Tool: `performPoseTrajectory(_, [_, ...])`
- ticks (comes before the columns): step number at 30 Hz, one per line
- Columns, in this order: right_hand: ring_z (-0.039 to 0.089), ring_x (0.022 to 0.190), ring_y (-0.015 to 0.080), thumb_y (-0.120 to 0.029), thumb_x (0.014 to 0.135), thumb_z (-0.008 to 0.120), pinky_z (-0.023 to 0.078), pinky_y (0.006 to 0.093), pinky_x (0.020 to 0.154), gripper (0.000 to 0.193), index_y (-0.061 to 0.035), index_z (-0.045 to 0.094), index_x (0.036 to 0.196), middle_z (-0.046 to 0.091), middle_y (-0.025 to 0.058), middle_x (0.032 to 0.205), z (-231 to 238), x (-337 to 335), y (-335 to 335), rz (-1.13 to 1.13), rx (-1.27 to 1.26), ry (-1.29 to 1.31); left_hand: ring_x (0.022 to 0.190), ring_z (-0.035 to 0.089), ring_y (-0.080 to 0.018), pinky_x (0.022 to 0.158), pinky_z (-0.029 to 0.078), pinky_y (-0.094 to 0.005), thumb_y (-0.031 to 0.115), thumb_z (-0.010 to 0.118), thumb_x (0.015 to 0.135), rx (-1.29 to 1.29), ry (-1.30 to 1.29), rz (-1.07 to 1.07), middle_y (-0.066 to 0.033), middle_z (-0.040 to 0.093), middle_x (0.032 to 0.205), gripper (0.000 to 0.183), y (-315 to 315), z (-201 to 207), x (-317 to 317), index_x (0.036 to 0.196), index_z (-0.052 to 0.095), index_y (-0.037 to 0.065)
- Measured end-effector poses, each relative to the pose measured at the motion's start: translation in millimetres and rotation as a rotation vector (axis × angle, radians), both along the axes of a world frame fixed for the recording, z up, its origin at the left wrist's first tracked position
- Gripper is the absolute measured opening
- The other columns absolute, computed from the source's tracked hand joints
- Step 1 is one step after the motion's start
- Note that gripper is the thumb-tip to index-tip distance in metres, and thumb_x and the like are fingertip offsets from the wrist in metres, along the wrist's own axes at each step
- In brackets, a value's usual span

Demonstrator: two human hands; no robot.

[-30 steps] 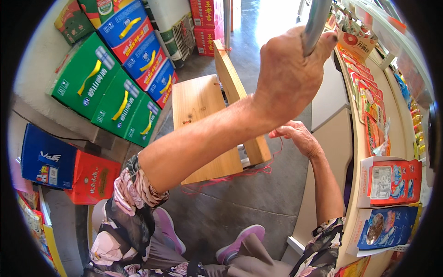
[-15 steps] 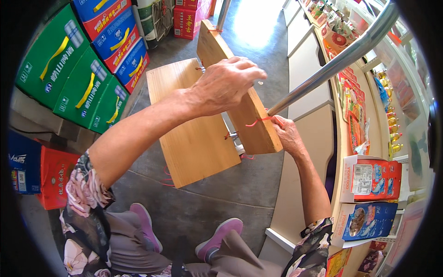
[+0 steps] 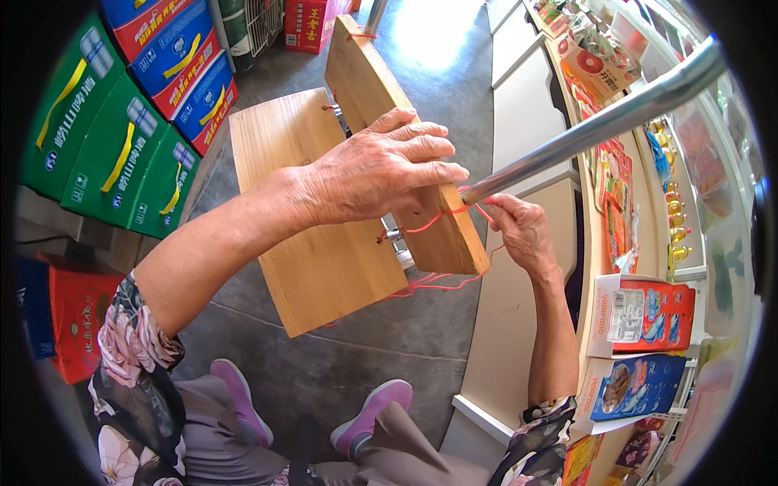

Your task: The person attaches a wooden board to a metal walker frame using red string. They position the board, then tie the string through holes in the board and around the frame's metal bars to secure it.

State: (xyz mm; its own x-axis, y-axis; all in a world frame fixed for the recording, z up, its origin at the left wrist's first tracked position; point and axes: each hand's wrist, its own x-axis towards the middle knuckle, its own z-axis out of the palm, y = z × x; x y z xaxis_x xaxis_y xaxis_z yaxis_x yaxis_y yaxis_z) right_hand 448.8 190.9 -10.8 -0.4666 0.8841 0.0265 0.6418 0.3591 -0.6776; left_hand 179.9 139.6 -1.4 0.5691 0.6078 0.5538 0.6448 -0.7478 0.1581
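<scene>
A thick wooden board (image 3: 442, 235) stands on edge, tied by red string (image 3: 444, 215) to a metal tube (image 3: 600, 138). My left hand (image 3: 389, 166) lies across the board's upper edge, its fingers hooked over the far side and slightly apart; its thumb is hidden. Just right of the board, my right hand (image 3: 523, 231) pinches a loose length of the red string near the tube. A second, wider wooden panel (image 3: 324, 271) lies lower and to the left, with metal fittings and string ties between it and the board. More loose string hangs beneath.
Green cartons (image 3: 121, 162) and blue-and-red cartons (image 3: 174, 61) are stacked at the left, with a red box (image 3: 81, 316) nearer me. Along the right runs a shelf with packaged snacks (image 3: 648, 312) above pale cabinet fronts (image 3: 527, 97). My shoes (image 3: 373, 413) are on the grey floor.
My left hand has come down onto the board's edge and its fingers have spread. My right hand has moved from behind the board's end to the string. The view has shifted slightly.
</scene>
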Motion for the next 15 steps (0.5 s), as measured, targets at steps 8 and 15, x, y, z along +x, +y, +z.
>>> performPoseTrajectory(8, [0.063, 0.077, 0.023, 0.003, 0.084, 0.053, 0.05, 0.0339, 0.068, 0.022, -0.0042, 0.066, 0.1, 0.066, 0.0116, 0.088, -10.4, -18.4, 7.2, 0.104, 0.206, 0.102, 0.122, 0.045, -0.0233, 0.108, 0.026, -0.0441, 0.026, 0.079, 0.061, 0.072, -0.112, 0.025, -0.0044, 0.051, 0.122, 0.069, 4.5, -16.7, 6.3, 0.124, 0.051, 0.02])
performPoseTrajectory(15, [0.064, 0.075, 0.0241, 0.002, 0.083, 0.056, 0.05, 0.0324, 0.068, 0.019, -0.0048, 0.066, 0.097, 0.067, 0.0084, 0.084, -6.7, -28.6, -5.6, 0.211, 0.239, 0.043, 0.119, 0.046, -0.0235, 0.107, 0.027, -0.0446, 0.027, 0.079, 0.059, 0.117, -0.17, -0.016, -0.004, 0.052, 0.117, 0.068, 9.3, -23.2, 5.0, 0.121, 0.052, 0.019])
